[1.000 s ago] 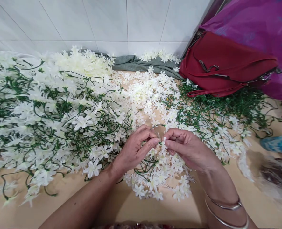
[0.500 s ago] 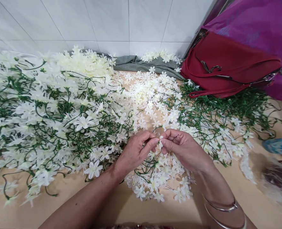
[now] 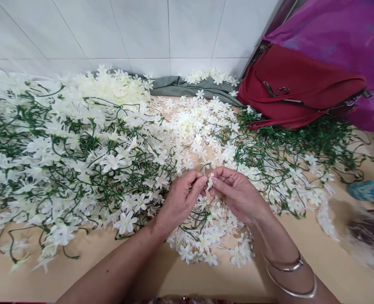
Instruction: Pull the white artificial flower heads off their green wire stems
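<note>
A small white artificial flower [image 3: 210, 182] sits between my fingertips, above the middle of the table. My left hand [image 3: 184, 195] is closed in a pinch at the flower's lower left side; the stem there is mostly hidden by the fingers. From the right, my right hand [image 3: 239, 193] pinches the petals between thumb and forefinger, its other fingers curled. Beneath both hands lies a loose heap of white blossoms [image 3: 202, 242] with thin pale stamens and a few green stems.
Finished-looking white flowers on green stems [image 3: 111, 162] are piled high at left. Loose white petals [image 3: 190, 120] lie at the centre back. Bare green stems [image 3: 316, 139] spread at right, beneath a red handbag [image 3: 301, 84]. A blue patterned object [image 3: 369, 191] lies at far right.
Both hands have risen slightly, still pinching at the small flower. The right hand has shifted a little left and turned, and the view has moved slightly.
</note>
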Motion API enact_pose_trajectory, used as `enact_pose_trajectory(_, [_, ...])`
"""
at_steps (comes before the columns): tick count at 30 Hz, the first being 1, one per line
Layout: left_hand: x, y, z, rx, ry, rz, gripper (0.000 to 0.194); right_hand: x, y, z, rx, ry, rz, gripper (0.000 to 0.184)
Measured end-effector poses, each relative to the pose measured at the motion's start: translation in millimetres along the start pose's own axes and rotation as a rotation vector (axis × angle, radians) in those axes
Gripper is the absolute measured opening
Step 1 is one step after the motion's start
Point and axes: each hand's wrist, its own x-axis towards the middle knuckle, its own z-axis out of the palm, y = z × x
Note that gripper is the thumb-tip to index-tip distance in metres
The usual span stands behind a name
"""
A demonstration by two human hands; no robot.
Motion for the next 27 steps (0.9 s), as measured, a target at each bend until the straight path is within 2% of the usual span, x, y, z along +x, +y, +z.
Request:
enact_pose_trajectory(6, [-2,7,-1.7,0.116,-0.012,0.091,0.025,0,-3,-6,0.042,0.035,-0.002,0.035])
enact_pose_trajectory(27, [3,-4,-4.3,0.148,-0.023,0.198,0.022,4,1,-20,0.015,-0.097,0.113,0.028])
